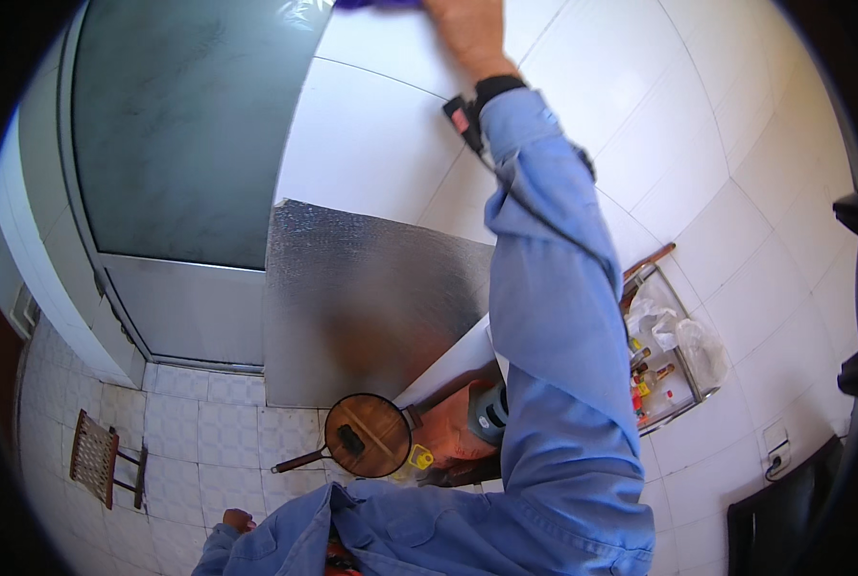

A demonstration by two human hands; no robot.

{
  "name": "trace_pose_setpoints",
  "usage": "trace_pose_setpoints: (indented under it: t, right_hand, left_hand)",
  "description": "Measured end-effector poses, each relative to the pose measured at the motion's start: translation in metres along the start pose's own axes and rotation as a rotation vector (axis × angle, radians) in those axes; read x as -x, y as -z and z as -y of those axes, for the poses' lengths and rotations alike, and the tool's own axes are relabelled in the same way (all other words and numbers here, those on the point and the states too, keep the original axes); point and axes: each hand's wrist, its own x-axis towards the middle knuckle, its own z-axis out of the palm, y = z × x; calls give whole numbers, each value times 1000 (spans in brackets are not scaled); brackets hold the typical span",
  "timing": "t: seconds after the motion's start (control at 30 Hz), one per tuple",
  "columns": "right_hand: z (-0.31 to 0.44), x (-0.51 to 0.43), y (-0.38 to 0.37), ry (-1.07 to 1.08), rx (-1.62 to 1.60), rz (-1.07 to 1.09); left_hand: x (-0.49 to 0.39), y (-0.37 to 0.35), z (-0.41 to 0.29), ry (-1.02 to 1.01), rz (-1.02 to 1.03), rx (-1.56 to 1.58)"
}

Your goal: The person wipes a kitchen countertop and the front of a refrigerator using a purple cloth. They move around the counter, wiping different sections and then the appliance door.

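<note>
My right arm, in a blue sleeve, stretches up across the view. At the top edge my right hand (468, 36) is at the tiled wall (371, 129), gripping a purple cloth (378, 3); the picture's edge cuts off the fingers and most of the cloth. A black band with a cable (544, 219) runs from that wrist along the sleeve. Low on the left, my left hand (238, 520) hangs beside my body over the tiled floor. It looks small and curled, and nothing shows in it.
A reflective metallic sheet (371, 273) covers the lower wall beside a frosted-glass door (170, 129). Below are a wooden-lidded pan (368, 435) and a yellow-capped bottle (420, 456). A woven folding stool (94, 461) stands left; a wall rack (688, 338) with bottles and plastic bags hangs right.
</note>
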Motion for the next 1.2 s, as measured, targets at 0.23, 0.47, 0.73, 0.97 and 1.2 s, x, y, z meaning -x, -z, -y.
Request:
trace_pose_setpoints:
  t: [0.23, 0.47, 0.73, 0.97, 1.2]
  right_hand:
    - [-142, 59, 41, -423, 255, -54]
    - [-210, 229, 98, -1065, 477, 83]
    - [-220, 265, 87, -222, 434, -1]
    - [-347, 326, 141, -603, 606, 147]
    - [-321, 511, 174, -1516, 676, 442]
  left_hand:
    - [-6, -7, -29, -5, 6, -58]
    - [-9, 0, -55, -28, -44, -34]
    - [-44, 26, -76, 10, 66, -58]
    - [-36, 38, -104, 36, 105, -66]
    - [-24, 28, -115, 49, 144, -75]
